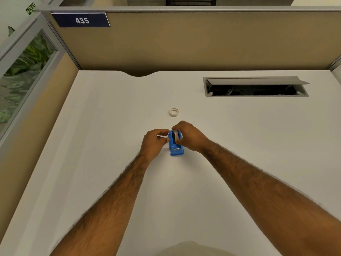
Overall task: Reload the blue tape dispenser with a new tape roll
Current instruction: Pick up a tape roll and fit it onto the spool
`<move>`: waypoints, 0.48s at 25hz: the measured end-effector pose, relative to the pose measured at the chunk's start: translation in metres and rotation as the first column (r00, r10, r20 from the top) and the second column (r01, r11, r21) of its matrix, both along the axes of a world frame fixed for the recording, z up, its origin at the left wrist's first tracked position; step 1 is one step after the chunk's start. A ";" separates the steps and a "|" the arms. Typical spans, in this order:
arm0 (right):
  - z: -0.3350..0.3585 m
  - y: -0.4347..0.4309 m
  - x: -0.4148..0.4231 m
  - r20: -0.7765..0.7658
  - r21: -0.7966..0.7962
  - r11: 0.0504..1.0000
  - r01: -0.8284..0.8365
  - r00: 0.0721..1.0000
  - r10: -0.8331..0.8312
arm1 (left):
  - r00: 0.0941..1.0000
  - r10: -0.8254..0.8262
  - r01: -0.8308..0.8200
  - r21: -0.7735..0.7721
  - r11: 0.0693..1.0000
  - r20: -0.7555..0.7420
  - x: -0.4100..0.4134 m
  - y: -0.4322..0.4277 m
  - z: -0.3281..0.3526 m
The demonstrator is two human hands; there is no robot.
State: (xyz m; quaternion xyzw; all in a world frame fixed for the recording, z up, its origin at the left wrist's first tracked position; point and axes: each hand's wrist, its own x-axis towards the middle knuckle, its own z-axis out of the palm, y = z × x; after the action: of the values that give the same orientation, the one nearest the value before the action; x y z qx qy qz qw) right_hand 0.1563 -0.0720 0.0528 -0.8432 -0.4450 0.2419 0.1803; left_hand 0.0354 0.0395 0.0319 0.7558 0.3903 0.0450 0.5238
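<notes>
Blue plastic tape dispenser [176, 148] sits on the white worktop [110, 126], roughly centre, its low front end pointing toward us. We see a tape roll [177, 135] standing on edge in the dispenser's rear cradle, with a dark hub showing beside it. Our right hand [190, 136] is curled over the roll from the right, fingers [176, 126] wrapped on its top and thumb side pressed against it, so that hand is gripping the roll. Our left hand [154, 143] is at the dispenser's left side, thumb and forefinger pinched together against the blue wall near the hub; we cannot tell if they hold a small part or just the dispenser body. Both forearms reach in from the bottom edge.

A second ring [174, 112], whitish, lies flat on the worktop just beyond the hands, apart from the dispenser; we cannot tell if it is a full roll or a bare core.

Far right on the worktop there is a recessed cable tray [256, 94] with its grey lid [258, 81] propped open; inside is dark, with some cables and fittings faintly visible, too dim to name. A curved cut-out notches the worktop's far edge. Behind it stands a tan cubicle partition [184, 39] carrying a navy sign [81, 20] reading 435. At left a glass panel [24, 71] shows green foliage behind it.
</notes>
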 end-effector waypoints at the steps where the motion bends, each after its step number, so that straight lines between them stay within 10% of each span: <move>1: -0.001 0.000 0.000 0.001 0.001 1.000 0.006 1.000 -0.006 | 1.000 0.001 -0.001 0.005 1.000 -0.008 -0.001 0.001 -0.001; 12: -0.010 0.002 0.003 0.000 -0.002 1.000 0.017 1.000 -0.017 | 1.000 -0.012 0.011 -0.021 1.000 -0.021 -0.003 0.000 -0.007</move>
State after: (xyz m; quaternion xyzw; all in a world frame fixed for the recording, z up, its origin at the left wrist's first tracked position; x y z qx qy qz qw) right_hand 0.1590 -0.0698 0.0430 -0.8471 -0.4376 0.2408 0.1816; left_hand 0.0323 0.0391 0.0251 0.7529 0.3918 0.0299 0.5280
